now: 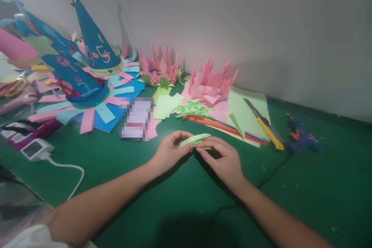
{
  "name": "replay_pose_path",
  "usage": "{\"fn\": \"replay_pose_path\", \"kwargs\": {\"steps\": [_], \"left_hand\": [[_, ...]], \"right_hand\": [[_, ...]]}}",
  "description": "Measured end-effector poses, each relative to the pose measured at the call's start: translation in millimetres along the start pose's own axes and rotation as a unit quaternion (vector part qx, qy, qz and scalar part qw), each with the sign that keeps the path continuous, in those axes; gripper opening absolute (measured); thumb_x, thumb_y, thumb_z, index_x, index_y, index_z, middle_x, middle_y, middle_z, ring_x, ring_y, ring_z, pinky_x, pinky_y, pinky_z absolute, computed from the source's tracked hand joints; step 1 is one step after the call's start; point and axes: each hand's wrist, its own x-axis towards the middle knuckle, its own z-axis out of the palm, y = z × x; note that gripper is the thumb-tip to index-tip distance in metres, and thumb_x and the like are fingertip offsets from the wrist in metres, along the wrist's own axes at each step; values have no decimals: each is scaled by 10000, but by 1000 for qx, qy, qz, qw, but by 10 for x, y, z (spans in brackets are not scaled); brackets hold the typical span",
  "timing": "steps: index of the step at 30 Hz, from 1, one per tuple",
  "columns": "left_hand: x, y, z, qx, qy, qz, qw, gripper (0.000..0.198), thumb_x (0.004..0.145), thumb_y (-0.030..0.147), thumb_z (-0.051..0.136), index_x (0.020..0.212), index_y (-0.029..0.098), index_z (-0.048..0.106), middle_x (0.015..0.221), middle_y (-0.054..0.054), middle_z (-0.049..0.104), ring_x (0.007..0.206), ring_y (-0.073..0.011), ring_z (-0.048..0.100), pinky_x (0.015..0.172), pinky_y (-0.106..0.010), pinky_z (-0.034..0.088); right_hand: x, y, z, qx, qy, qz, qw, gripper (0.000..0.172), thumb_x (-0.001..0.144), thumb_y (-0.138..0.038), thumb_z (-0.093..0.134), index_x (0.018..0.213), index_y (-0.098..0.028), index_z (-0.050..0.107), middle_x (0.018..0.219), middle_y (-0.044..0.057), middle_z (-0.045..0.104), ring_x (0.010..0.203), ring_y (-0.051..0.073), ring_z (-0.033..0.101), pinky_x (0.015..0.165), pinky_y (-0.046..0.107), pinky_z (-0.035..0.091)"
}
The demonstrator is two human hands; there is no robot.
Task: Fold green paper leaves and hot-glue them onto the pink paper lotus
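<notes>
Between my two hands, above the green table, is a light green folded paper piece. My left hand pinches its left side, with the thumb in front and the fingers curled behind. My right hand has its thumb and fingertips closed on the piece's right end. Just beyond them lies a cluster of pointed light green paper leaves. Behind that stands a pink folded paper crown. Some pale green paper strips rest to the left of the leaves.
A yellow utility knife lies on stacked paper at right, blade out. Beside it is a blue hot glue gun with a cord. Blue cone hats, a blurred phone and a white cable occupy the left. A wall rises behind.
</notes>
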Motion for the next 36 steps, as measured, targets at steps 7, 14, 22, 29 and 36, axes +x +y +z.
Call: {"fn": "replay_pose_path", "kwargs": {"steps": [7,14,22,29,36], "left_hand": [[-8,17,-7,31,2,-4,1000,299,663,326,695,869,135,594,806,-22,598,750,-114,545,717,-249,428],[-13,44,17,12,18,-11,1000,331,642,351,712,848,139,564,712,13,541,617,-68,488,590,-202,401],[-6,19,13,-7,-1,-33,999,369,634,359,718,875,143,542,720,17,520,621,-67,485,588,-204,406],[-26,107,36,-41,-40,-55,997,339,620,243,716,904,145,559,833,-21,571,758,-100,527,711,-229,422],[2,36,28,-11,-28,-14,999,345,633,224,700,921,158,522,874,-28,560,824,-121,532,741,-237,430]], "right_hand": [[2,-10,7,-2,8,11,1000,54,767,-253,618,739,-232,659,781,15,669,744,162,629,722,289,510],[7,-15,40,24,3,58,998,58,748,-269,641,759,-214,655,822,40,666,758,175,628,693,297,529],[3,-17,60,8,8,50,999,50,761,-213,600,720,-210,628,784,25,650,727,156,609,678,265,505],[27,-6,42,17,22,57,998,65,756,-184,579,694,-202,587,756,17,630,694,142,585,645,247,486],[60,-37,70,29,14,57,998,85,766,-197,572,685,-199,597,733,21,632,686,146,588,637,258,487]]}}
